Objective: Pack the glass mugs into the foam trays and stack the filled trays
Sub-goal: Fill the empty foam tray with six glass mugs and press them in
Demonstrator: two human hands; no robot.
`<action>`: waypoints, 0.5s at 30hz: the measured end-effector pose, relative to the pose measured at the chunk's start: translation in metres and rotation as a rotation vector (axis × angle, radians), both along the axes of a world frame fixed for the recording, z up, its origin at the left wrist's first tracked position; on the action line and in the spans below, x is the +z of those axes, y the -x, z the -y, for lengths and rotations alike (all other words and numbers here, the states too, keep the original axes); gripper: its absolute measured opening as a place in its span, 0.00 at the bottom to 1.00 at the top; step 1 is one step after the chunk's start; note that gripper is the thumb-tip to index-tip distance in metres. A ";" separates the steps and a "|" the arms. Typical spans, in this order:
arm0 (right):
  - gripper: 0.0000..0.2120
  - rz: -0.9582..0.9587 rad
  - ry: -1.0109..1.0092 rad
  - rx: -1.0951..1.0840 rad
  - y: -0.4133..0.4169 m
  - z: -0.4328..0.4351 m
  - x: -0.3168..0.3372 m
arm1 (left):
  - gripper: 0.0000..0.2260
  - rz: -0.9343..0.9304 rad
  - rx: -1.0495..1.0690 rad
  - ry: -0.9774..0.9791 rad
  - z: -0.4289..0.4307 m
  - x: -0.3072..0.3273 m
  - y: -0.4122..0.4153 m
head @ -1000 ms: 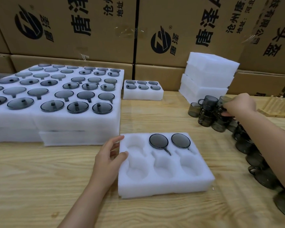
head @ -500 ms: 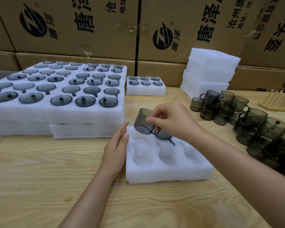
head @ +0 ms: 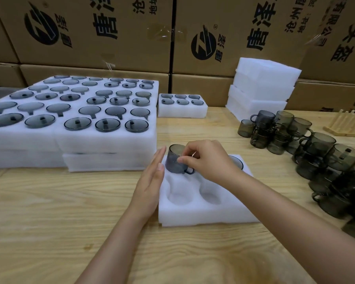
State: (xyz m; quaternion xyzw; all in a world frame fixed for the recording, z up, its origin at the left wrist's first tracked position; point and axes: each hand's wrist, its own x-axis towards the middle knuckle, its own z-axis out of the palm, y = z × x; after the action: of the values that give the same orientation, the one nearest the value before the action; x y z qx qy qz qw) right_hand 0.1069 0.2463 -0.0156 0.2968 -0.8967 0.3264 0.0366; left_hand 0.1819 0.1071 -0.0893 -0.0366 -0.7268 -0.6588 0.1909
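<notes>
The right hand (head: 209, 162) is pinching a smoky glass mug (head: 173, 162), fingers curled round its side, and holding it just above the ten o'clock pocket of the foam tray (head: 193, 216). The left hand (head: 150, 185) is lying flat with straight fingers against the tray's nine o'clock edge on the bench (head: 49, 222), holding nothing. To seat the mug well, it is probably best going down square, handle lined up with the pocket's notch and pressed gently, while the left hand is bracing the light foam against sliding. Loose mugs (head: 316, 152) are waiting at three o'clock.
</notes>
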 end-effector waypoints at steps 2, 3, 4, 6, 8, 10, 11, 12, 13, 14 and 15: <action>0.07 -0.011 0.004 -0.007 -0.002 0.003 -0.001 | 0.18 -0.003 -0.017 0.009 -0.001 0.001 0.000; 0.07 -0.013 0.000 -0.009 -0.003 0.005 -0.001 | 0.18 -0.001 -0.024 0.000 0.000 0.001 0.000; 0.07 -0.020 -0.014 -0.008 -0.005 0.006 -0.002 | 0.19 0.006 -0.028 -0.008 0.000 0.001 0.001; 0.07 -0.040 -0.068 0.008 -0.008 0.008 -0.005 | 0.18 0.026 -0.018 0.001 0.001 -0.001 0.001; 0.07 -0.043 -0.140 0.015 -0.009 0.011 -0.009 | 0.20 0.050 0.007 0.028 0.002 -0.005 0.002; 0.07 -0.034 -0.170 0.020 -0.008 0.010 -0.014 | 0.21 0.067 0.019 0.026 0.003 -0.006 0.003; 0.07 -0.042 -0.156 0.022 -0.009 0.009 -0.015 | 0.21 0.065 0.022 0.020 0.003 -0.006 0.003; 0.08 -0.076 -0.134 0.021 -0.009 0.008 -0.018 | 0.21 0.058 0.022 0.015 0.003 -0.006 0.002; 0.10 -0.136 -0.129 0.025 -0.009 0.006 -0.021 | 0.19 0.052 0.022 0.015 0.003 -0.006 0.002; 0.15 -0.190 -0.166 0.044 -0.010 0.005 -0.024 | 0.17 0.046 0.021 0.022 0.003 -0.006 0.003; 0.22 -0.203 -0.256 0.080 -0.011 0.004 -0.027 | 0.16 0.041 0.021 0.036 0.003 -0.007 0.003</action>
State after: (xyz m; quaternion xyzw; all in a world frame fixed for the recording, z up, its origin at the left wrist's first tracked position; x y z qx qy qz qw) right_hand 0.1178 0.2424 -0.0429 0.3657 -0.9102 0.1790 0.0759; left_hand 0.1787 0.1041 -0.0959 -0.0189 -0.7425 -0.6443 0.1823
